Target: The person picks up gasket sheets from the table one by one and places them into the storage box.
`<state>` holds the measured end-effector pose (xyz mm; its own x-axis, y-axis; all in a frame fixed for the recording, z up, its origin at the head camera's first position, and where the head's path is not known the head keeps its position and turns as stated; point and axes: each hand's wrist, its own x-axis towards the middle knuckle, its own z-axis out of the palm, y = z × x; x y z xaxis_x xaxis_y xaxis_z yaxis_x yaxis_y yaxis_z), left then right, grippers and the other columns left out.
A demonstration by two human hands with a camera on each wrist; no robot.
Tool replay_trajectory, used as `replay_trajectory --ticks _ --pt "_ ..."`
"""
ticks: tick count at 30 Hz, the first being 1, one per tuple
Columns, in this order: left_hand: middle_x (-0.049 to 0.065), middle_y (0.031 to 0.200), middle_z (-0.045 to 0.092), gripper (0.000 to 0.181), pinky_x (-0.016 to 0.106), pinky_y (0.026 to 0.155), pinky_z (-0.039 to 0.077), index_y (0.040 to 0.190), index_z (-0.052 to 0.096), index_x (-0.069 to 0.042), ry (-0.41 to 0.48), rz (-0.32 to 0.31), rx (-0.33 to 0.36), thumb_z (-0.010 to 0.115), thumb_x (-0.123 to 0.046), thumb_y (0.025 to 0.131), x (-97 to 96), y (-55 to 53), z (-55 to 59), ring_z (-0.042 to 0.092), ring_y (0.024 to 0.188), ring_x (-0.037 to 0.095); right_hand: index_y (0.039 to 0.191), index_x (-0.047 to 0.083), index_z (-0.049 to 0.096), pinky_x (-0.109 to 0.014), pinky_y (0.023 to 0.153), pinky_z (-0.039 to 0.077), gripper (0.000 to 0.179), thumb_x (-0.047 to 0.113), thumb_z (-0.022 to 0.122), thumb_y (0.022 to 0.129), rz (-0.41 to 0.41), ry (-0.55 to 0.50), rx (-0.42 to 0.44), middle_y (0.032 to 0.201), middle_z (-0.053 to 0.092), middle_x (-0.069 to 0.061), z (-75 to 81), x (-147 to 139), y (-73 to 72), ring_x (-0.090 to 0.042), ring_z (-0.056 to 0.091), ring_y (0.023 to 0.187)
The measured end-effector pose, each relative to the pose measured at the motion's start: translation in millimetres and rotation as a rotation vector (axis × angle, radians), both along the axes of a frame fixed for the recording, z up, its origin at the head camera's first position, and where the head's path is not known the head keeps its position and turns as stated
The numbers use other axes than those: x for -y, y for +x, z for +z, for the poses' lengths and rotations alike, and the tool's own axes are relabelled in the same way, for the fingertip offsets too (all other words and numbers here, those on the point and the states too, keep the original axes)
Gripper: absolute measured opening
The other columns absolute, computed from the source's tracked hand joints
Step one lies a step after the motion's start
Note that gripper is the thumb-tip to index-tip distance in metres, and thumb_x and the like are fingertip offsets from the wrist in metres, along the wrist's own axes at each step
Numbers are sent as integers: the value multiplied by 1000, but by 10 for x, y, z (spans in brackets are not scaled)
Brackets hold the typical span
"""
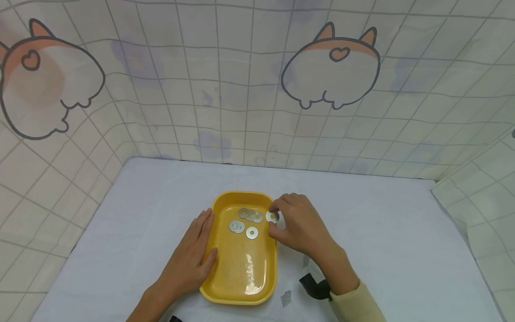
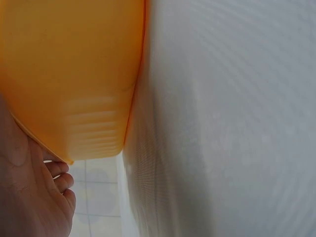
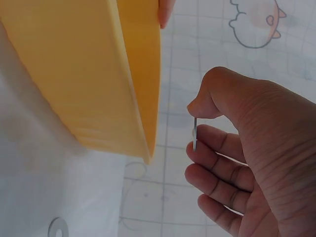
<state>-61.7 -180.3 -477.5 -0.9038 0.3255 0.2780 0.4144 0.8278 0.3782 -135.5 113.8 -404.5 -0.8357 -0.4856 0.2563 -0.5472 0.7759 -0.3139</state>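
Note:
My right hand (image 1: 299,223) pinches a flat metal washer (image 1: 268,218) between thumb and fingers at the right rim of a yellow tray (image 1: 233,273). In the right wrist view this held washer (image 3: 195,134) stands edge-on, raised beside the tray wall. Along the tray's left rim lies my left hand (image 1: 187,257), its fingers straight and its thumb reaching over the edge. Several washers (image 1: 248,233) lie flat toward the far end inside the tray, some overlapping. Seen from the left wrist, the palm (image 2: 34,197) is against the rim.
Another washer (image 3: 53,228) lies on the white tabletop (image 1: 362,232), outside the tray. Dark wrist gear (image 1: 315,287) hangs by the right forearm. Small grey patches (image 1: 286,298) show on the cloth. Tile-patterned sheets (image 1: 225,112) rise behind and at the sides.

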Motion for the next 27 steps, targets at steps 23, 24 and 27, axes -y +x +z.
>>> replay_trajectory --ticks 23,24,27 --pt "17 175 26 81 18 135 -4 168 22 -1 4 9 35 61 -20 99 -2 13 31 27 162 35 98 13 74 -42 103 54 22 30 78 86 70 17 0 90 69 2 59 130 -37 -18 61 90" --pt "17 175 26 81 18 135 -4 168 22 -1 7 9 35 62 -20 99 -3 13 34 28 162 35 98 13 74 -42 103 54 21 30 78 86 73 19 3 90 69 2 59 137 -37 -19 61 91" --pt "17 174 27 80 19 135 -4 167 24 0 8 8 30 61 -20 99 -5 13 38 29 162 36 97 14 73 -42 103 54 20 29 78 85 83 20 1 90 69 2 55 160 -42 -19 61 92"
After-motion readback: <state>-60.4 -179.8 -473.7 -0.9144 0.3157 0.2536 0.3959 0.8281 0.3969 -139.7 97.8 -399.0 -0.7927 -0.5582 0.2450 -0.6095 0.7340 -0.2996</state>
